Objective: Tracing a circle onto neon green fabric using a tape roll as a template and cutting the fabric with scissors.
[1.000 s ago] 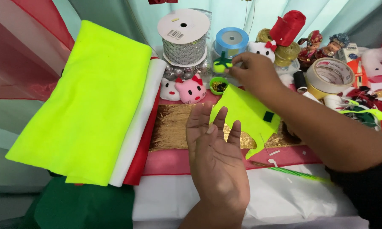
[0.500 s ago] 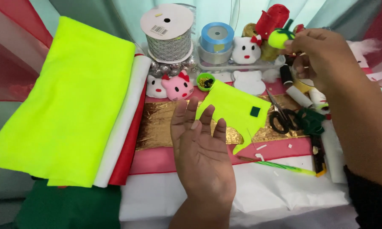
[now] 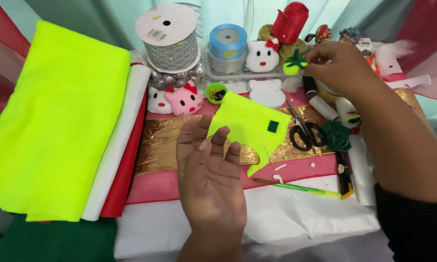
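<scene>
The left hand (image 3: 210, 167) sits low in the centre of the view, palm up, with its fingers lightly spread and their tips against the lower edge of a piece of neon-yellow felt (image 3: 250, 123); whether the thumb clamps the felt from behind cannot be told. The felt piece lies at 1 o'clock from the palm, over a strip of gold foil (image 3: 158, 143), and carries a small dark green square (image 3: 273, 126) near its right edge. The right hand (image 3: 342, 68) is at 2 o'clock from the left hand, raised above the table, its fingertips pinched together on a small yellow-green ball (image 3: 294, 65) topped with green leaves. Directly below that hand, at 3 o'clock from the felt piece, lie black-handled scissors (image 3: 303, 131) and, just beside them, a bunch of dark green felt scraps (image 3: 337, 136). A green pencil (image 3: 301, 188) lies at 4 o'clock from the left palm. At 11 o'clock from the felt sits a pink cat face (image 3: 183, 99), and beyond it a spool of silver ribbon (image 3: 169, 41). A large fold of neon-yellow fabric (image 3: 53, 121) fills the 9 o'clock side.
</scene>
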